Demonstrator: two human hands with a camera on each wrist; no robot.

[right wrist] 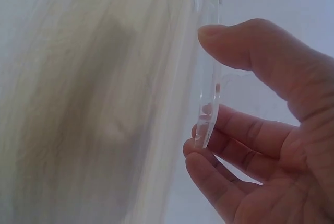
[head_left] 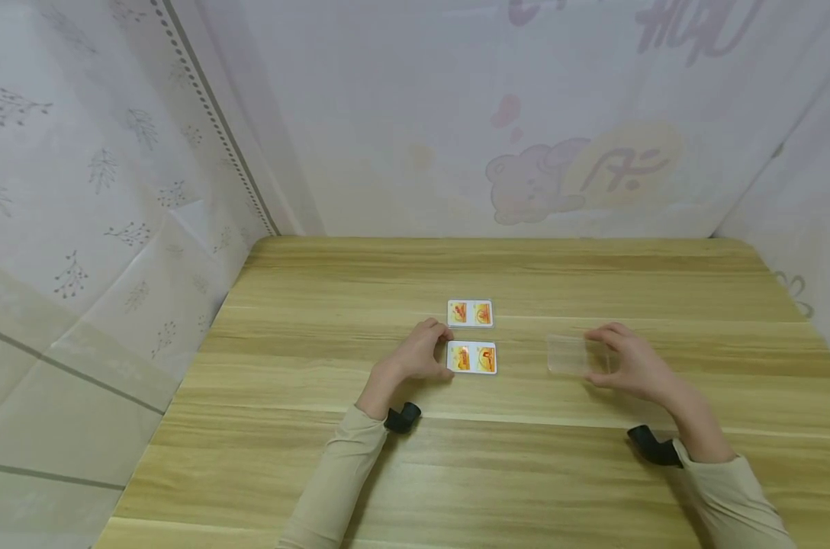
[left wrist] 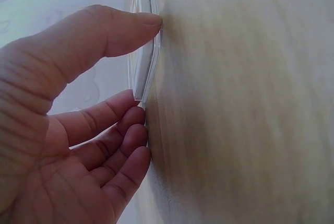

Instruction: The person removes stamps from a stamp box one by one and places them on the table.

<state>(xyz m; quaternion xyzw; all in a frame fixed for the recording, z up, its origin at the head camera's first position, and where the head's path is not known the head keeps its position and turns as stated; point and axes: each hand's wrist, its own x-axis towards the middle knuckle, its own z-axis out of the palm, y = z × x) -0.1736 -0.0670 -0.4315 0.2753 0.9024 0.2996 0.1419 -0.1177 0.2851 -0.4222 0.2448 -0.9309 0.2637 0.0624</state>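
Observation:
My left hand [head_left: 418,352] holds the left end of a shallow clear plastic case of picture cards [head_left: 472,357], with orange and yellow drawings facing up. In the left wrist view the thumb [left wrist: 125,28] presses one long edge of the case [left wrist: 143,72] and the fingertips meet its far side, close to the table. My right hand [head_left: 628,358] pinches a clear, see-through plastic cover [head_left: 567,355] by its right end. The right wrist view shows this thin cover [right wrist: 209,88] between thumb and fingers, with nothing visible inside.
A second set of picture cards [head_left: 470,313] lies just beyond the case. The wood-grain table [head_left: 525,473] meets a pale printed curtain [head_left: 387,152] at its back edge. More curtain [head_left: 78,191] hangs on the left. Black wrist mounts [head_left: 403,418] sit on both forearms.

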